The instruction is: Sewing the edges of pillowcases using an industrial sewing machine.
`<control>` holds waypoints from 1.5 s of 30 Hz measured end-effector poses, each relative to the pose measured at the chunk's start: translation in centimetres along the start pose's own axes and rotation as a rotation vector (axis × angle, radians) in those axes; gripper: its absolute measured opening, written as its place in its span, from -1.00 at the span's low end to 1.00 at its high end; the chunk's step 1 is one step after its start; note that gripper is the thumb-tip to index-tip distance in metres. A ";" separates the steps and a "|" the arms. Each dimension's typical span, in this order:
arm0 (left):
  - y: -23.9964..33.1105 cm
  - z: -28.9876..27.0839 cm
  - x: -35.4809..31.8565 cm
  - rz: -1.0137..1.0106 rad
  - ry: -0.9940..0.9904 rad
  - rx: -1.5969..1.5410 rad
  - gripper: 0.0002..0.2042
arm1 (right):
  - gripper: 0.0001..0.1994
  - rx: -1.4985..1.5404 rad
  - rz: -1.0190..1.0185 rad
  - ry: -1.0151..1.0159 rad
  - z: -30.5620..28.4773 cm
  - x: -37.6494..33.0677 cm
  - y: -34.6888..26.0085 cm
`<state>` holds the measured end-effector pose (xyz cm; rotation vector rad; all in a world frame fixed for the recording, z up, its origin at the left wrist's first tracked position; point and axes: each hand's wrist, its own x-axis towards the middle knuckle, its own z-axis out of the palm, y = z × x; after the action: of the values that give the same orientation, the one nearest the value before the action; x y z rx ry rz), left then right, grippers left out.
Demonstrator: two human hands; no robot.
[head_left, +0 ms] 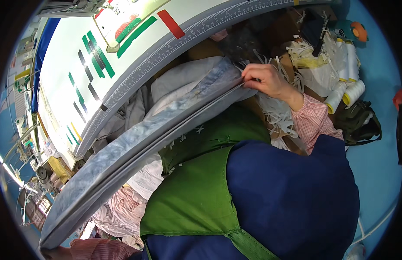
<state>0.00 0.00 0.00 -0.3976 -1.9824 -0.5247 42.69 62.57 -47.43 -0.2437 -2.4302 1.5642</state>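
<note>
The right hand (266, 80) pinches one end of the folded grey-blue fabric strip (136, 147), drawn taut beside the ruled table edge (166, 54). The left hand (53, 252), at the lower rim, is mostly hidden; grip cannot be told. Advisable: keep edges aligned and tension even, clear of the white scraps (274, 112).

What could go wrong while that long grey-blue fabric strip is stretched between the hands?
The right hand pinches only the end of the fabric strip, so it could slip free. Loose white strips beneath that hand might snag. The left hand is barely visible at the bottom edge, so its hold can't be checked.
</note>
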 end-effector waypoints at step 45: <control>-4.3 0.7 -12.2 -0.123 -0.087 -0.080 -0.72 | -0.99 -0.470 0.162 0.146 -3.8 -6.4 1.5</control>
<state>2.74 -3.94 -12.09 -0.3548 -2.0833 -0.6764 49.91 64.75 -47.97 -0.6266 -2.6776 0.9610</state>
